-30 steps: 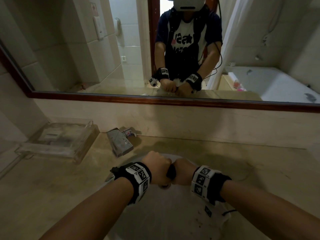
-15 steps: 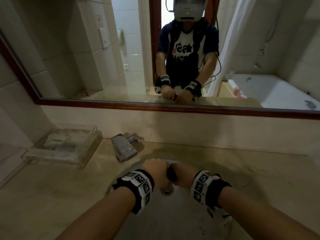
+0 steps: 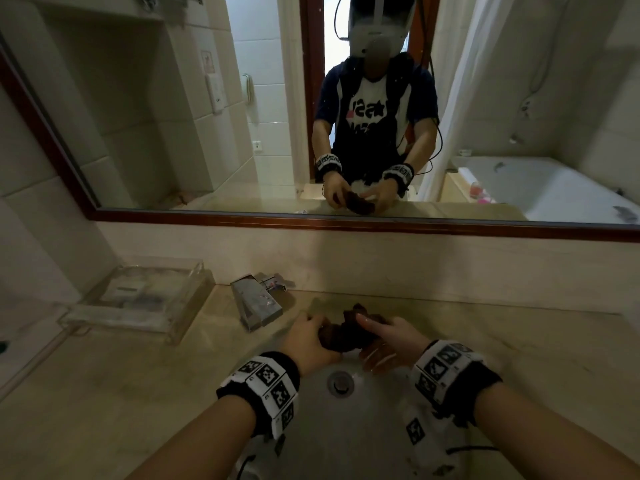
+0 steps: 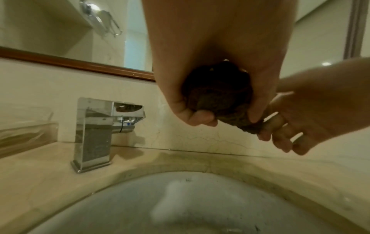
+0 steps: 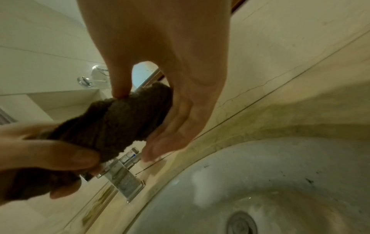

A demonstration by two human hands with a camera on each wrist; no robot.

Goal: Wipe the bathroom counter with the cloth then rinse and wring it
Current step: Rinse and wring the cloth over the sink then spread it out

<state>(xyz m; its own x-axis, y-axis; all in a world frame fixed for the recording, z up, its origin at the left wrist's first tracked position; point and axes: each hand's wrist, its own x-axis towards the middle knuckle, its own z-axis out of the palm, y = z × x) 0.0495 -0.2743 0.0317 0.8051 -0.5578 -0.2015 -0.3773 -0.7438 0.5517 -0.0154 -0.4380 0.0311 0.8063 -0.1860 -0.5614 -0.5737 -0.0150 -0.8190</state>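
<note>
A dark brown cloth, twisted into a roll, is held above the back rim of the white sink. My left hand grips its left end in a fist; the left wrist view shows the cloth bunched inside the curled fingers. My right hand holds the right end. In the right wrist view its thumb presses on top of the cloth and its nearly straight fingers lie underneath. The beige counter surrounds the sink.
A square chrome faucet stands just left of my hands. A clear plastic tray sits at the counter's left. The sink drain lies below my hands. A wood-framed mirror runs along the wall behind.
My two fists were pressed together on the hidden cloth. They have now moved apart and a little forward, the cloth shows between them, and my right fingers have loosened.
</note>
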